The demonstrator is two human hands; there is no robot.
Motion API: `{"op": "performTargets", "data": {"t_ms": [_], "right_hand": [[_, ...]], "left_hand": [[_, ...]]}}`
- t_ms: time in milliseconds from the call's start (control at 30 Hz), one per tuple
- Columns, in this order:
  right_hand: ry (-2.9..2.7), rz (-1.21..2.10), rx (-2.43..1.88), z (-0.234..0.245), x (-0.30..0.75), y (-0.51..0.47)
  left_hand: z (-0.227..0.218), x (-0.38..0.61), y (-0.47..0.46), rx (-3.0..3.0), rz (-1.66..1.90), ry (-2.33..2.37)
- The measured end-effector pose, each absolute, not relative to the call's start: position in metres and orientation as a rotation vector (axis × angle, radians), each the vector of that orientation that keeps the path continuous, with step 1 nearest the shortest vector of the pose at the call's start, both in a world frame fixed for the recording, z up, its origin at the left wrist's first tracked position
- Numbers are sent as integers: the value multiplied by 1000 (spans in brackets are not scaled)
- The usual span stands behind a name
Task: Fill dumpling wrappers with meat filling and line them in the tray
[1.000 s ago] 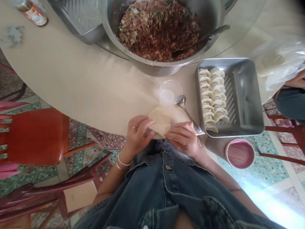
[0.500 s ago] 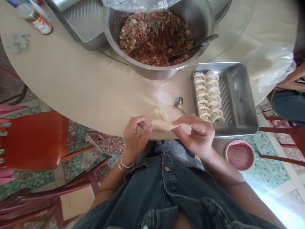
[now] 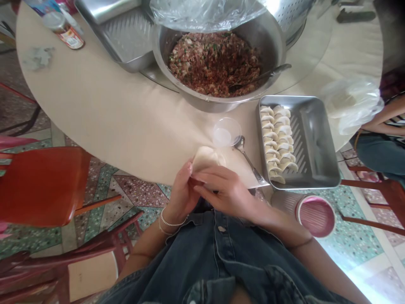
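Note:
A pale round dumpling wrapper (image 3: 205, 158) sits at the near edge of the round beige table (image 3: 110, 118). My left hand (image 3: 182, 192) cups it from below and the left. My right hand (image 3: 224, 188) lies across it with fingers pressed onto its lower edge, covering part of my left hand's fingers. Just beyond are a small clear bowl (image 3: 226, 131) and a metal spoon (image 3: 248, 158).
A big steel bowl of minced filling (image 3: 215, 63) holds a spoon. A metal tray (image 3: 316, 139) at right carries several folded dumplings (image 3: 278, 141). A pink-rimmed bin (image 3: 316, 215) stands below it. Red chairs (image 3: 44, 181) sit left; another person (image 3: 386, 131) sits far right.
My hands have come together from either side of the wrapper; my right hand has slid left over it and over my left hand. The view has tilted, showing more of the table's far side.

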State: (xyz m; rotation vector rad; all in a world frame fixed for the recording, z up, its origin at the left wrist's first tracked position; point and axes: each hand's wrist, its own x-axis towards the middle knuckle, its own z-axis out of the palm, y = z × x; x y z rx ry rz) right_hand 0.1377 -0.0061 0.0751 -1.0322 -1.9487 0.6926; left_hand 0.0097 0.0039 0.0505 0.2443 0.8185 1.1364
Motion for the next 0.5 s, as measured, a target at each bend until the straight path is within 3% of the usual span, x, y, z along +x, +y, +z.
{"op": "performTargets", "data": {"t_ms": [233, 400, 500], "right_hand": [[-1585, 217, -1408, 113, 226, 47], [-1674, 255, -1770, 135, 270, 108], [-1788, 242, -1733, 136, 266, 129]], "left_hand": [[48, -8, 18, 286, 1273, 958], [40, -22, 24, 455, 1377, 1020], [34, -29, 25, 499, 1449, 1123]]}}
